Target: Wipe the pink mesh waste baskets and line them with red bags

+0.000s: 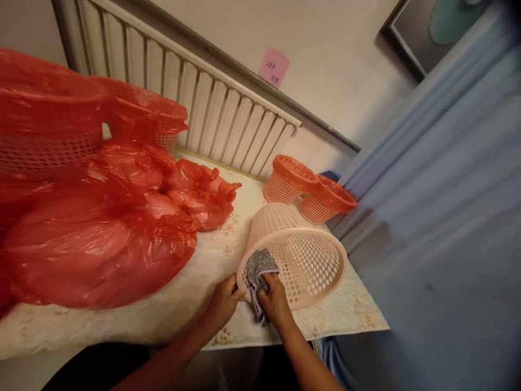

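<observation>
A pale pink perforated plastic basket [309, 266] lies on its side on the table, its mouth turned toward me. My left hand [224, 301] grips the left part of its rim, fingers closed around the edge. In my right hand [275, 297] is a grey cleaning cloth [260, 266] with a light purple border. That hand reaches into the mouth of the basket, pressing the cloth against the inner wall on the left. Part of the cloth hangs below the rim, between my two hands.
Two small baskets lined with red bags [287, 179] [328, 198] stand behind the pink basket. Large red plastic bags [97, 244] fill the table's left side, near more red-covered baskets [49, 119]. A white radiator [195, 103] runs behind; a blue curtain [439, 217] hangs on the right.
</observation>
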A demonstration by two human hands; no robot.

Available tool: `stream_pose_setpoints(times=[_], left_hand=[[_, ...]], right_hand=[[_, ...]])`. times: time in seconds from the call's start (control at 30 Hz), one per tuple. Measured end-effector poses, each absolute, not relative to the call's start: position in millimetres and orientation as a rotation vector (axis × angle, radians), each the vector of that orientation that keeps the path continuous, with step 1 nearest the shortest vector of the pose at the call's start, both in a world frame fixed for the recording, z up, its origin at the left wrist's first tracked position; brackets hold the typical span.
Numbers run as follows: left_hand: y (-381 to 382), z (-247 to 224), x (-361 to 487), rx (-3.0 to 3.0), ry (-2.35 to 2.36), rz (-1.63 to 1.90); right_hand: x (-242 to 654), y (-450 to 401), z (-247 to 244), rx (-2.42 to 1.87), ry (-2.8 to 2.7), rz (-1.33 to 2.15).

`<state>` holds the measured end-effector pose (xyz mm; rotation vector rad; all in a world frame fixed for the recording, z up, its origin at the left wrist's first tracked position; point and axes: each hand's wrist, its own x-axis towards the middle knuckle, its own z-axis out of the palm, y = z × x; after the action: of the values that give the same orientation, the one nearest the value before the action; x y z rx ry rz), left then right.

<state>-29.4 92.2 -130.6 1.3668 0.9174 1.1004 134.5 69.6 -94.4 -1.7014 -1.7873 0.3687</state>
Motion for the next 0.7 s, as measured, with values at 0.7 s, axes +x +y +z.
stream_pose_setpoints(times=[0.7], left_hand=[[69.7,-136.8,-27.9,1.640,1.115,1.090]], right_hand=[[104.4,76.3,-80.5,-1.528,-1.300,0.779]])
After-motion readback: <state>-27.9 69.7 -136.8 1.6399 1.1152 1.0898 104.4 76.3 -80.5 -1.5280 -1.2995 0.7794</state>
